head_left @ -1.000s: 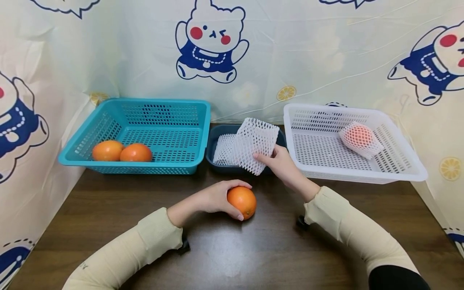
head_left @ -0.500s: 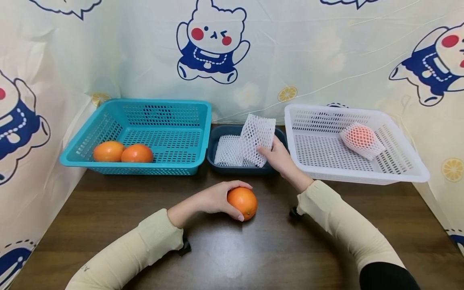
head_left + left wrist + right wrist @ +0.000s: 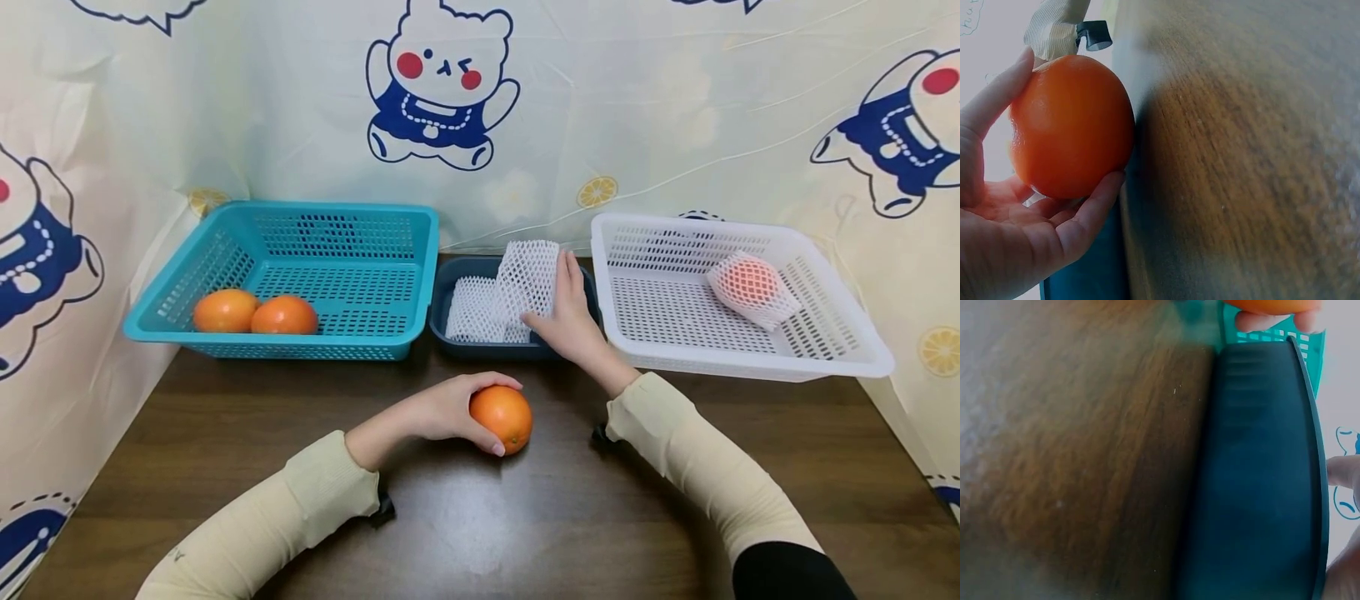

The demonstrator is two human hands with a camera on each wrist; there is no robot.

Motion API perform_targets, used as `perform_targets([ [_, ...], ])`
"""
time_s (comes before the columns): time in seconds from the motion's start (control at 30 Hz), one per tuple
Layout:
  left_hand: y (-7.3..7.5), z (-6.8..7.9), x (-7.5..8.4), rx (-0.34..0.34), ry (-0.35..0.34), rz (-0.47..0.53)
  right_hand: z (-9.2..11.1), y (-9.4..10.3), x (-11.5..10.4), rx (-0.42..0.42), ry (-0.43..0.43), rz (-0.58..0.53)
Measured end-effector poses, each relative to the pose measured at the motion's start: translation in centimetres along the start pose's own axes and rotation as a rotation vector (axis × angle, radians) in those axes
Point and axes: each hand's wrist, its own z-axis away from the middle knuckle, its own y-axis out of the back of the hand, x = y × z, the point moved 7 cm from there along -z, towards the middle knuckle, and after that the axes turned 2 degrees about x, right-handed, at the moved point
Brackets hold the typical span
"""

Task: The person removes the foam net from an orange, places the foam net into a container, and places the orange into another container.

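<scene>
My left hand grips an orange on the table, thumb on the near side and fingers round the far side. The left wrist view shows the same orange between thumb and fingertips. My right hand is over the dark blue tray, its fingers straight along the right edge of a white foam net sleeve. The thumb is spread to the sleeve's lower part. More foam net sleeves lie at the tray's left. In the right wrist view, only the thumb shows beyond the tray wall.
A teal basket at the back left holds two oranges. On the right, a white basket holds a fruit in a foam net. A patterned curtain hangs behind them on the brown table.
My right hand has moved slightly left and back over the tray with the foam net sleeve, and its fingers have straightened. My left hand and the orange stay put.
</scene>
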Motion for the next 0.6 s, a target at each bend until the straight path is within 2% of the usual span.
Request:
perform_targets([
  [0.1, -0.1, -0.4, -0.9, -0.008, 0.017, 0.040, 0.3, -0.4, -0.3, -0.059, 0.021, 0.132],
  [0.2, -0.3, -1.4, -3.6, 0.000, 0.026, 0.042, 0.4, -1.1, -0.5, -0.145, 0.026, 0.242],
  [0.3, -0.5, -2.1, -5.4, 0.013, 0.037, 0.036, 0.3, -1.7, -0.5, -0.210, 0.019, 0.306],
  [0.43, -0.5, -2.3, -5.9, 0.017, 0.008, 0.021, -0.2, -2.1, -0.9, -0.253, 0.018, 0.356],
  [0.6, -0.5, -2.4, -6.0, 0.017, 0.006, 0.028, -0.9, -2.4, -1.4, -0.298, -0.003, 0.409],
])
